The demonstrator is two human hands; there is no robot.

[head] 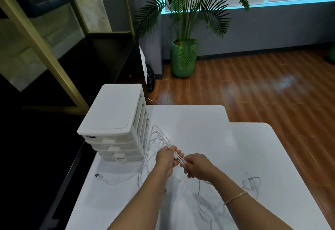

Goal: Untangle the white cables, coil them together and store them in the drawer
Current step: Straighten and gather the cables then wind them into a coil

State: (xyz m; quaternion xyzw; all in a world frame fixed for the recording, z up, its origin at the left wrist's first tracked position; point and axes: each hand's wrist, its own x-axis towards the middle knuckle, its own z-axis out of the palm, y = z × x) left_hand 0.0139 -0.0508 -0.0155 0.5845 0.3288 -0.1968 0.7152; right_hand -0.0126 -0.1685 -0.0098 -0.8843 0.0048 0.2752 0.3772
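The white cables (159,137) are gathered into a bundle held above the white worktop (199,121), between the two hands and just right of the drawer unit (112,121); from the left hand (165,159) the strands arch up and back toward the unit, then fall in long loops onto the worktop and trail left to a dark-tipped plug (97,175) lying near the front edge; the left hand has its fingers curled round the bundle, with the connector ends (178,159) sticking out to the right past its thumb; the right hand (197,166) sits just beside it, fingers bent and pinching those same ends, and a thin strand drops from under it down toward the near edge; a separate small tangle of cable (252,182) lies on the worktop well to the right, apart from both hands; the drawers of the unit look closed; a thin bracelet (235,197) circles the right wrist; a potted palm (183,57) stands on the wooden floor beyond.
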